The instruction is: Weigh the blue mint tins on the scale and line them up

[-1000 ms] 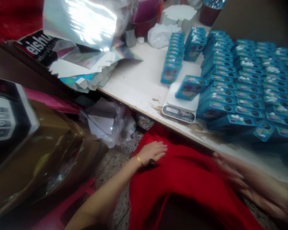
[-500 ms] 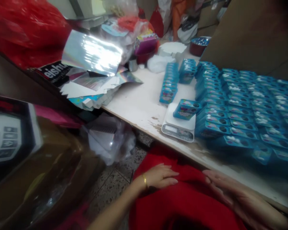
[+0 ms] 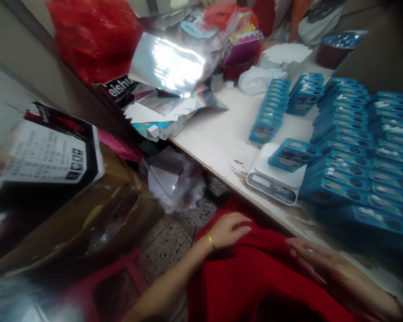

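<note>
My left hand, with a gold bracelet at the wrist, lies palm down on the red cloth over my lap, holding nothing. Its fingers are stretched out. Beside the table's front edge, my right hand rests against the same cloth, also bare, fingers long and straight. Above the hands, on the white table, stands a white digital scale. A blue printed box sits tilted on its platform. Many similar blue boxes fill the table's right side in rows, with white bits on some tops.
Two short rows of blue boxes stand behind the scale. Shiny sheets and flattened cartons cover the table's left end near a red plastic bag. Left of me are a large carton and a pink stool.
My view has swung left, so the table and boxes sit farther right and the pink stool shows more. Both hands stay resting on the red cloth.
</note>
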Tool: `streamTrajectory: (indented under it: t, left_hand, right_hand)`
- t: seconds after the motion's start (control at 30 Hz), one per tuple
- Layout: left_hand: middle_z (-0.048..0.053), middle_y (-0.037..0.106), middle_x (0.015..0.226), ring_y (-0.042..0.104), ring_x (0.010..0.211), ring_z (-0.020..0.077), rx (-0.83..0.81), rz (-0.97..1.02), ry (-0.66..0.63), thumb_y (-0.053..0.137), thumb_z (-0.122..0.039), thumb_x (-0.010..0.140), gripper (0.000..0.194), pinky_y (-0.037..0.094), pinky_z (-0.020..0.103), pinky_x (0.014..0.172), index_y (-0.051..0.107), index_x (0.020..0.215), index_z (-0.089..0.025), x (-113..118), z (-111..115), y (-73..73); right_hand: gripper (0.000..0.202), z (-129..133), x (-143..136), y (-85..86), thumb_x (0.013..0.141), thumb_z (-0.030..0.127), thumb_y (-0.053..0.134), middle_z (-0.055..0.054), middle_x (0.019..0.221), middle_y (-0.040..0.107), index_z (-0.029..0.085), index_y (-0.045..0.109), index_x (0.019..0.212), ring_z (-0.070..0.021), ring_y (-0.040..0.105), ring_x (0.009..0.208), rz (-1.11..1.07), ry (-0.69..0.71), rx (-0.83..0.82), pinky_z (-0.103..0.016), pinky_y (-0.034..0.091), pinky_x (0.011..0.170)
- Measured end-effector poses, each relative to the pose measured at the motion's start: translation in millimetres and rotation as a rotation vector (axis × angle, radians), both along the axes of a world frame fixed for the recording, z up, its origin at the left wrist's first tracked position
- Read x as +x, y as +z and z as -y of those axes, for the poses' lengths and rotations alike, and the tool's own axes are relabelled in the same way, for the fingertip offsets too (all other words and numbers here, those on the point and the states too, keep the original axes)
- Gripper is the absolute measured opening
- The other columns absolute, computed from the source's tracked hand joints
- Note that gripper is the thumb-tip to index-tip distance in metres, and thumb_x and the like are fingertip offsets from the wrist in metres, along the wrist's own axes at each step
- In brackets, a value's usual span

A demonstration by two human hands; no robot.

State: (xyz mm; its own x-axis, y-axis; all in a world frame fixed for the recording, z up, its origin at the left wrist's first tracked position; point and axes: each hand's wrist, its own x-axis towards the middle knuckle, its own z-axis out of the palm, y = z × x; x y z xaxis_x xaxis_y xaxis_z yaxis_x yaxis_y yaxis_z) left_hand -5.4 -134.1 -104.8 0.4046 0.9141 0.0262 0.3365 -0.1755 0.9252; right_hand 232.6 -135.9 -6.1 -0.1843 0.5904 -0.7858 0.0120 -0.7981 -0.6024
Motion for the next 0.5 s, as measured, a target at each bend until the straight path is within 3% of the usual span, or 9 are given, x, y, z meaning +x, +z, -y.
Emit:
streamTrajectory:
  t: [0.1,0.23,0.5]
  left_hand:
    - [0.008,0.064,0.107,0.059,0.099,0.0162,-0.017,-0.026,0.004,0.052,-0.03,0.091,0.027,0.046,0.027,0.092,0.062,0.109,-0.013,7.4,-0.9,7.8]
    - [0.009,0.064,0.104,0.061,0.096,0.016,0.0,-0.097,-0.122,0.055,-0.03,0.089,0.029,0.046,0.024,0.088,0.062,0.111,-0.013,27.7,-2.7,8.4]
    - [0.008,0.064,0.109,0.061,0.1,0.016,-0.093,-0.259,-0.265,0.056,-0.03,0.089,0.029,0.046,0.022,0.088,0.061,0.113,-0.014,49.5,-18.1,-3.2]
  right_hand:
    - [0.024,-6.1,-2.9,-0.8,0.062,0.044,0.076,-0.002,0.058,0.058,0.022,0.069,0.069,-0.0166,0.053,0.043,-0.048,0.088,0.003,-0.03,0.054,0.048]
    - [0.03,-7.7,0.6,-9.3,0.064,0.046,0.075,0.0,0.061,0.058,0.018,0.064,0.068,-0.0113,0.052,0.047,-0.114,0.134,-0.024,-0.026,0.051,0.055]
    - [0.043,-11.4,21.7,-59.1,0.055,0.051,0.078,0.0,0.067,0.059,0.02,0.068,0.084,-0.0122,0.053,0.052,-0.133,0.173,-0.064,-0.022,0.045,0.051]
